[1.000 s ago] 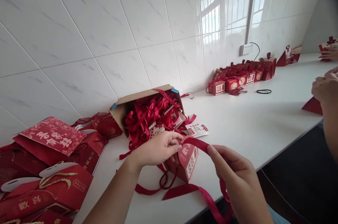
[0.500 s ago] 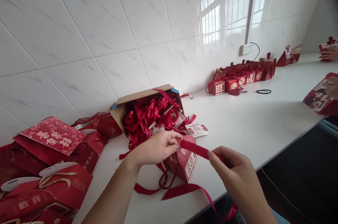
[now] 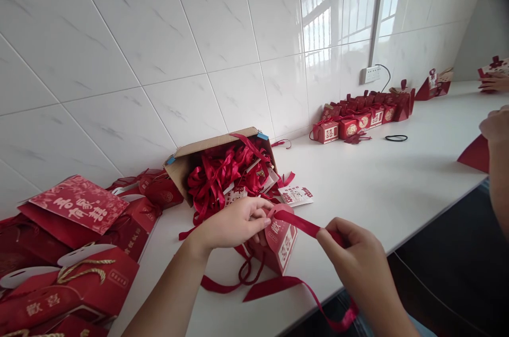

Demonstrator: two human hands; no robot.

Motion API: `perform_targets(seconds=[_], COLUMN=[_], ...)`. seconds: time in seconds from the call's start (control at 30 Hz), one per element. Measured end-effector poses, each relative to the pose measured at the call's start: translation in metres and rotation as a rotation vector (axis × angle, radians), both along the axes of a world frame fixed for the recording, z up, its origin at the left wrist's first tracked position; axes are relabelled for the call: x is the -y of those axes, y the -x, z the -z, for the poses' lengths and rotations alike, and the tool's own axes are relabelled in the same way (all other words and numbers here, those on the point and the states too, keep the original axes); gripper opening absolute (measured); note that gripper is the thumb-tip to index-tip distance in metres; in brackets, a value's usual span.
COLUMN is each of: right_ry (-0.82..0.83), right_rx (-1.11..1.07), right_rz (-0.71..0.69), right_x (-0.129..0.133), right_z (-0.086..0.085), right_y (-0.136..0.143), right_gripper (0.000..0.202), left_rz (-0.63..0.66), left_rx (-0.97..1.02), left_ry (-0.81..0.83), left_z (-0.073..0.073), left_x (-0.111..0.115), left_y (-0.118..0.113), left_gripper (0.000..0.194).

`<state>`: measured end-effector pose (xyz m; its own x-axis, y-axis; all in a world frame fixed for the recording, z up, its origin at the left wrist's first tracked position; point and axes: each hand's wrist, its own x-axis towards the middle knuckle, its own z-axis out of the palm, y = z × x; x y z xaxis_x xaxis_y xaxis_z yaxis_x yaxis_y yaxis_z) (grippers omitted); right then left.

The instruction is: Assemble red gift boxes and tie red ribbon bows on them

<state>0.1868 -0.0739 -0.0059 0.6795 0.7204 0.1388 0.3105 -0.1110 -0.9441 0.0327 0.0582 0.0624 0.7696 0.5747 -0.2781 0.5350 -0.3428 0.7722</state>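
My left hand [image 3: 242, 223] is closed on the top of a small red gift box [image 3: 283, 244] with white-and-red characters on its side, near the table's front edge. A red ribbon [image 3: 296, 220] runs from the box's top to my right hand [image 3: 350, 249], which pinches it between thumb and fingers and holds it taut. Part of the ribbon loops over the table below the box and hangs past the edge. A thin red cord lies in a loop at the box's left. My left fingers hide part of the box's top.
A cardboard box [image 3: 183, 170] of red ribbons and tags lies behind. Red gift bags [image 3: 79, 204] are piled at left. Finished-looking red boxes [image 3: 350, 127] line the wall, near a black band [image 3: 396, 138]. At right, another person's hand [image 3: 497, 124] is by a red box [image 3: 475, 154].
My right hand has drawn slightly right, and more ribbon shows between my hands. At right, the other person's hand and red box have shifted and turned.
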Motion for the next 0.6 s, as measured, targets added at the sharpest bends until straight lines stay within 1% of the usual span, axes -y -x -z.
perform_targets(seconds=[0.17, 0.23, 0.3, 0.43, 0.6], right_ry=[-0.015, -0.027, -0.033, -0.070, -0.103], right_rx=[0.054, 0.065, 0.061, -0.012, -0.083], right_rz=[0.053, 0.054, 0.034, -0.059, -0.127], right_x=[-0.003, -0.004, -0.004, -0.002, 0.003], right_z=[0.007, 0.008, 0.008, 0.001, -0.007], right_y=[-0.002, -0.002, 0.000, 0.007, 0.011], right_gripper=[0.029, 0.030, 0.029, 0.027, 0.027], left_rz=[-0.003, -0.002, -0.004, 0.012, 0.019], left_rx=[-0.016, -0.019, -0.028, -0.048, -0.033], left_ry=[0.007, -0.002, -0.023, -0.048, -0.007], left_z=[-0.003, -0.002, -0.002, -0.002, -0.001], left_x=[0.002, 0.002, 0.001, 0.001, 0.001], left_y=[-0.001, -0.001, 0.000, 0.000, 0.000], left_gripper=[0.048, 0.048, 0.049, 0.048, 0.048])
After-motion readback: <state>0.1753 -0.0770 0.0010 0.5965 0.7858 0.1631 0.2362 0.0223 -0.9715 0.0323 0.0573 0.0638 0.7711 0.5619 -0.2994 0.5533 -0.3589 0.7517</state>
